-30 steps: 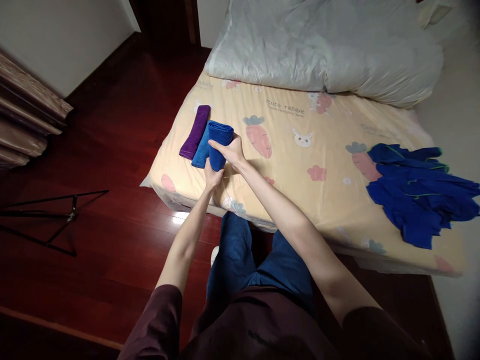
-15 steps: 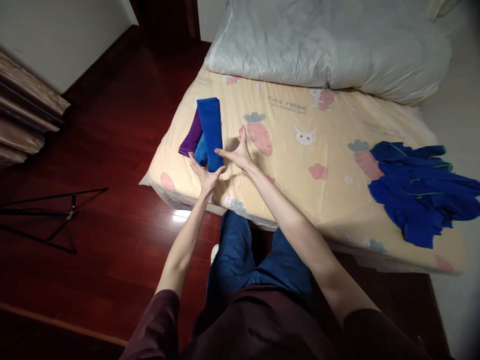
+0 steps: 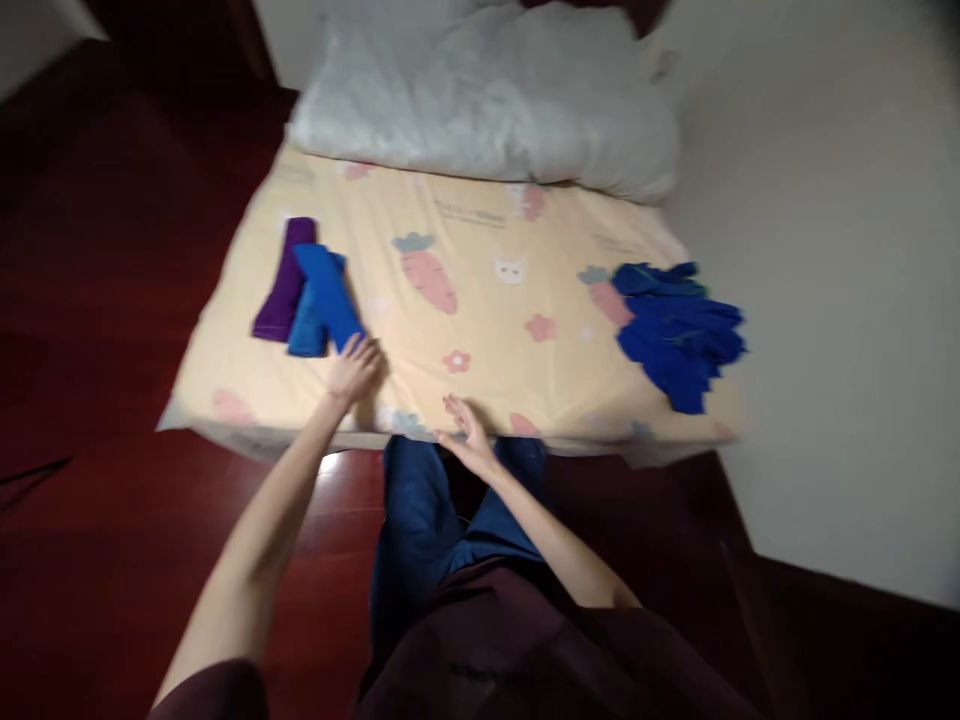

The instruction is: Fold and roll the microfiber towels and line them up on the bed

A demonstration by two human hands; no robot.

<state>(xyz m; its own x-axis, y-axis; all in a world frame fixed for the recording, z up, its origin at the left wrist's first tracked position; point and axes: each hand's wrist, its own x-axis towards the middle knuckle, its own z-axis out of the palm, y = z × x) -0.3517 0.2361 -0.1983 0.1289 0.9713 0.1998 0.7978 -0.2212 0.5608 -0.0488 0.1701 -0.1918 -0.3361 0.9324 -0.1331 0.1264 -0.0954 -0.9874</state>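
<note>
Three rolled towels lie side by side at the bed's near left corner: a purple one (image 3: 283, 278), a lighter blue one (image 3: 307, 322) and a dark blue one (image 3: 327, 295) resting across it. My left hand (image 3: 354, 368) hovers just below the dark blue roll's near end, fingers loosely apart, holding nothing. Over the bed's front edge my right hand (image 3: 465, 436) is spread and empty, pulled back toward my lap. A heap of dark blue towels (image 3: 679, 328) sits at the bed's right side.
The bed has a yellow sheet (image 3: 465, 300) printed with carrots and rabbits. A white duvet (image 3: 487, 100) is bunched at its far end. Dark red wooden floor lies to the left, a pale wall to the right. My jeans show below the bed's edge.
Both hands let go of the dark blue roll, which now lies on the bed beside the other two. My right hand drew back toward me. The view swung right.
</note>
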